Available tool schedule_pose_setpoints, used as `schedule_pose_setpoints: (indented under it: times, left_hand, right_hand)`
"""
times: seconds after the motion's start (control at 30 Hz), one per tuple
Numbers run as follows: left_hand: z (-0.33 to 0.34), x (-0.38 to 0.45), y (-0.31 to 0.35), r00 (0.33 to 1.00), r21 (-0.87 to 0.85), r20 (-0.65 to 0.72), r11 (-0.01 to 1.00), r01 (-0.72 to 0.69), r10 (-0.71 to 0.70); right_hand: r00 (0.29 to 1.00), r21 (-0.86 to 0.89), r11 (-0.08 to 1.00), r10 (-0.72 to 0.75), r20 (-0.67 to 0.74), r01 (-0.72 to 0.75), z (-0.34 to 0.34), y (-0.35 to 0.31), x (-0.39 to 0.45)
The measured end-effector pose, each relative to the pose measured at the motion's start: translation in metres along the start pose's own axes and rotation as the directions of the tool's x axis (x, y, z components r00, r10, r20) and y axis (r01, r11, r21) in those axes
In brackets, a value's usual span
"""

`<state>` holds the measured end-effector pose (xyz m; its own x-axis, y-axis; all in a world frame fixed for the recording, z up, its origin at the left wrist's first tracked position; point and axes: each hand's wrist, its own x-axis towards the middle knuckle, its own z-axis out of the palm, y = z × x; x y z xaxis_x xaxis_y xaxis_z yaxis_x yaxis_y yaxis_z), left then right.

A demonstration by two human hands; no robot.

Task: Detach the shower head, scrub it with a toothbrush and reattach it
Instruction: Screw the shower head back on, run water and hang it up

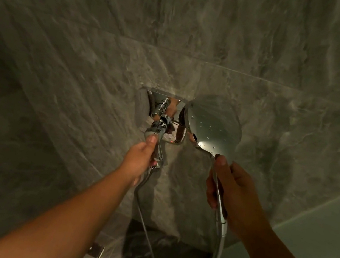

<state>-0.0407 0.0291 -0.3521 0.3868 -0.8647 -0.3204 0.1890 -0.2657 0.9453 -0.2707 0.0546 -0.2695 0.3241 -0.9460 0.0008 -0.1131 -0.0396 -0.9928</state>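
Observation:
A chrome shower head (pixel 213 125) with a round, wet back is held up in front of the wall. My right hand (pixel 235 190) grips its handle just below the head, thumb on top. My left hand (pixel 141 158) grips the chrome wall bracket (pixel 158 126) that sticks out from a mirrored wall plate (pixel 169 103). A silver hose (pixel 216 251) hangs from the bottom of the handle and loops down out of view. A second run of hose (pixel 144 219) drops from below my left hand. No toothbrush is in view.
Grey marbled tile wall (pixel 182 28) fills most of the view. A pale green wall or panel (pixel 329 225) stands at the right. A small metal floor drain (pixel 96 251) lies low on the dark floor between my arms.

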Motion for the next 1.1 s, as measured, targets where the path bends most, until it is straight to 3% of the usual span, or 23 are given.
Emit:
schedule_pose_setpoints:
  times: [0.37, 0.47, 0.6, 0.83, 1.1]
  left_hand:
    - [-0.007, 0.001, 0.011, 1.0, 0.035, -0.007, 0.999, 0.019, -0.019]
    - [-0.013, -0.003, 0.013, 0.999, 0.189, -0.038, 0.982, -0.007, 0.014]
    - [-0.045, -0.024, 0.007, 0.984, 0.428, -0.09, 0.898, -0.104, 0.157]
    - [-0.121, -0.093, 0.001, 0.936, 0.592, -0.171, 0.791, -0.153, 0.309]
    - [-0.186, -0.155, 0.0, 0.871, 0.806, -0.067, 0.541, -0.24, 0.486]
  right_hand:
    - [0.998, -0.026, 0.998, -0.062, -0.008, 0.062, 0.015, -0.009, 0.005]
    - [0.997, -0.023, 0.997, -0.072, 0.009, 0.073, 0.018, -0.016, 0.005]
    - [0.996, -0.006, 0.996, -0.086, 0.029, 0.086, 0.026, -0.027, 0.002]
    - [0.983, 0.0, 0.988, -0.151, 0.105, 0.152, 0.06, -0.056, -0.007]
    - [0.974, -0.018, 0.994, -0.099, 0.202, 0.105, 0.115, -0.072, -0.02]
